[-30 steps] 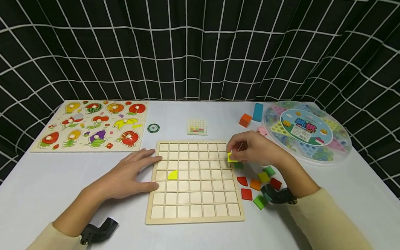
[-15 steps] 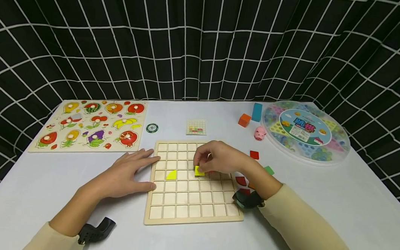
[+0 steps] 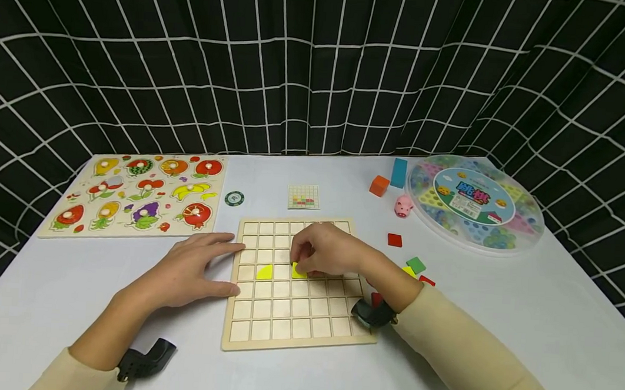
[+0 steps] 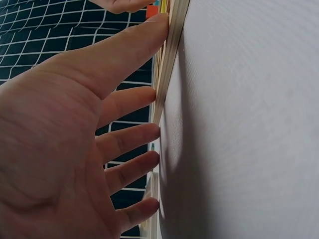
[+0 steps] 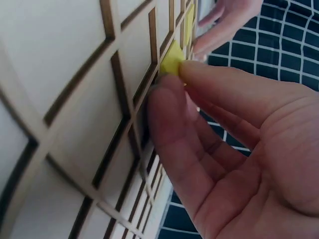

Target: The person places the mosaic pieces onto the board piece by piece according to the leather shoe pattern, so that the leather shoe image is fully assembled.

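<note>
A wooden grid board (image 3: 299,342) lies flat in front of me. My left hand (image 3: 189,274) has its fingers spread, with thumb and index fingertip against the board's left edge. Over the middle of the board, my right hand (image 3: 331,250) pinches a yellow tile (image 3: 298,271) between thumb and fingers. In the right wrist view that tile (image 5: 172,59) is right at a grid cell, partly hidden by the fingertips. A yellow quarter-round tile (image 3: 264,272) sits in a cell further left, with one cell between the two.
Loose tiles, among them a red one (image 3: 394,240) and a green one (image 3: 416,265), lie right of the board, some behind my right forearm. Behind it are a small pattern card (image 3: 304,188), a poker chip (image 3: 234,198), a fruit puzzle (image 3: 91,207), a pink pig (image 3: 404,206) and a round game box (image 3: 469,241).
My right hand has carried the yellow tile leftward from the board's right edge to its middle, lowering it to a cell. The left hand has stayed at the left edge.
</note>
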### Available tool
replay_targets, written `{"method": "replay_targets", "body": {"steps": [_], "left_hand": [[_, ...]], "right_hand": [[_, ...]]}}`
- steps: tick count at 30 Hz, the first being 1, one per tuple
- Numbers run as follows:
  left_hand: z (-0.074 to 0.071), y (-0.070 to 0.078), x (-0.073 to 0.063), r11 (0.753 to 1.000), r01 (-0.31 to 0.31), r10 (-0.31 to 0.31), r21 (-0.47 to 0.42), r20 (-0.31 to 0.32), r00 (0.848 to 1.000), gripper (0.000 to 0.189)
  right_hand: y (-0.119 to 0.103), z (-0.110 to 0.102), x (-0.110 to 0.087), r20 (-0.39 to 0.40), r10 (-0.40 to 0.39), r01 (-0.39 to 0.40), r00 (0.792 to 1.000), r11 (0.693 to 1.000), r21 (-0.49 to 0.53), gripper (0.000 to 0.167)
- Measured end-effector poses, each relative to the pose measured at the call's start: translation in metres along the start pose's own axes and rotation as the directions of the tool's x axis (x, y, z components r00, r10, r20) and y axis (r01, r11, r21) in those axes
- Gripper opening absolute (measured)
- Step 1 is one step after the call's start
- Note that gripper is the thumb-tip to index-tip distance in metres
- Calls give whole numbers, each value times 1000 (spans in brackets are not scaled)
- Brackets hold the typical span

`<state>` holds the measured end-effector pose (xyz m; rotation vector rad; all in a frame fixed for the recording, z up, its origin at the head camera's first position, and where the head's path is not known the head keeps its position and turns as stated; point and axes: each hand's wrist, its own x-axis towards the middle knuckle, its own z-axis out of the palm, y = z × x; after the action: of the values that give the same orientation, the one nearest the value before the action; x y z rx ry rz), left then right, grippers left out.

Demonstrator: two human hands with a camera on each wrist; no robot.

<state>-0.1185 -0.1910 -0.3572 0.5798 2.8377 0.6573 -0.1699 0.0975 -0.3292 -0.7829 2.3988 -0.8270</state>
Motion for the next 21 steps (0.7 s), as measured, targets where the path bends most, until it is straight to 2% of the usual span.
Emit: {"method": "replay_targets", "body": {"steps": [8, 14, 21], "left_hand": [[-1, -1, -1, 1000, 0, 0, 1, -2, 1000, 75], [-1, -3, -1, 1000, -28, 28, -8, -7, 1000, 74], [1, -4, -1, 1000, -25, 25, -4, -4, 1000, 75]], "right_hand": [[-4, 1, -2, -29, -28, 25, 999, 994, -109, 13], [2, -8, -14, -29, -47, 45, 998, 998, -49, 14], [24, -28, -43, -39, 6, -4, 999, 999, 39, 16]]}}
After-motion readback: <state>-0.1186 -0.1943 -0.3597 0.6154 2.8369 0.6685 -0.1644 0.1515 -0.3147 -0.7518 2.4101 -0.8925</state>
